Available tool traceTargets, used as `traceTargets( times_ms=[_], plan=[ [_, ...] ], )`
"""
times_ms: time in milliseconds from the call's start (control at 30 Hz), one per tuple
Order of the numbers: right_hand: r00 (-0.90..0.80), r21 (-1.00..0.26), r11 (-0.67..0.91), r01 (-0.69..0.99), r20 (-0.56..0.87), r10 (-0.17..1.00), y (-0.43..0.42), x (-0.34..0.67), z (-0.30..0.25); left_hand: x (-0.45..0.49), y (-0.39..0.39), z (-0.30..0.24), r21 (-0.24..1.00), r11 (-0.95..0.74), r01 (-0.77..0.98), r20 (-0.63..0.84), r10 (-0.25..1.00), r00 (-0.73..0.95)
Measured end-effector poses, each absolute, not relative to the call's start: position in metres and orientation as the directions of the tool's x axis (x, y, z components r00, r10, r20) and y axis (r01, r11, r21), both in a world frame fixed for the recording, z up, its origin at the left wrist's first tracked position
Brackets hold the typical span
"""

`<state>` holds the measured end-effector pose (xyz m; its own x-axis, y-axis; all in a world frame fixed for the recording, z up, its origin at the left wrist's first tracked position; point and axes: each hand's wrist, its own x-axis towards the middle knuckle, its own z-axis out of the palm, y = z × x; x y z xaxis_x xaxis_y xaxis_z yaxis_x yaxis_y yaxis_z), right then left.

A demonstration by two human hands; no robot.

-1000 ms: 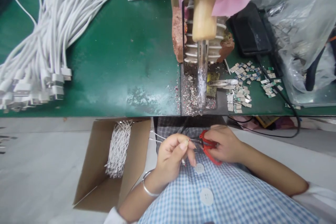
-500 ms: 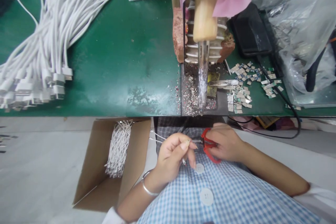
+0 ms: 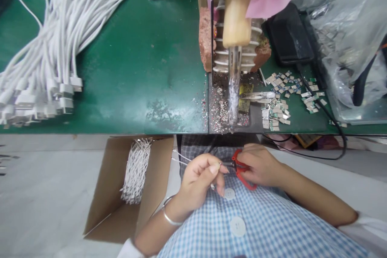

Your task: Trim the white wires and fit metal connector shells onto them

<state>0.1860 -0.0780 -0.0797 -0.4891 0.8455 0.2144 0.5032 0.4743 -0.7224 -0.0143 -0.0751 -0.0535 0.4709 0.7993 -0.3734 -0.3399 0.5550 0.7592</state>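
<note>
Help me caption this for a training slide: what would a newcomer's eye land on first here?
Probably the red-handled cutters in the right hand, nose meeting the thin white wire pinched by the left hand, close over the checked shirt. Next, the wooden-handled soldering iron standing at the green bench edge, and the big sheaf of white cables at far left, with more in the cardboard box below.

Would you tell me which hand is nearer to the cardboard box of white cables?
Left. The left hand is just right of the cardboard box; the right hand is farther right.
</note>
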Motion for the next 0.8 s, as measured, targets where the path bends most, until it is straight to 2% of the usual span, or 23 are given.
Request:
traceTargets(
  times_ms=[200, 367, 467, 667, 800],
  plan=[
    [-0.408, -0.833, 0.356, 0.423, 0.175, 0.896, -0.086, 0.175, -0.082, -0.013, -0.079, -0.061, 0.786, 0.447, -0.427, -0.254, 0.863, 0.436],
    [-0.358, -0.938, 0.178, 0.298, 0.063, 0.932, -0.099, 0.157, -0.083, -0.009, -0.081, -0.068, 0.864, 0.291, -0.411, -0.162, 0.933, 0.320],
    [-0.347, -0.961, 0.119, 0.250, 0.026, 0.937, -0.101, 0.153, -0.081, -0.008, -0.081, -0.067, 0.880, 0.286, -0.379, -0.186, 0.942, 0.279],
    [-0.323, -0.955, 0.171, 0.240, 0.088, 0.942, -0.090, 0.166, -0.076, -0.009, -0.081, -0.063, 0.821, 0.397, -0.411, -0.301, 0.912, 0.280],
    [-0.327, -0.884, 0.318, 0.344, 0.205, 0.923, -0.082, 0.176, -0.075, -0.011, -0.081, -0.064, 0.828, 0.397, -0.396, -0.301, 0.910, 0.284]
  ],
)
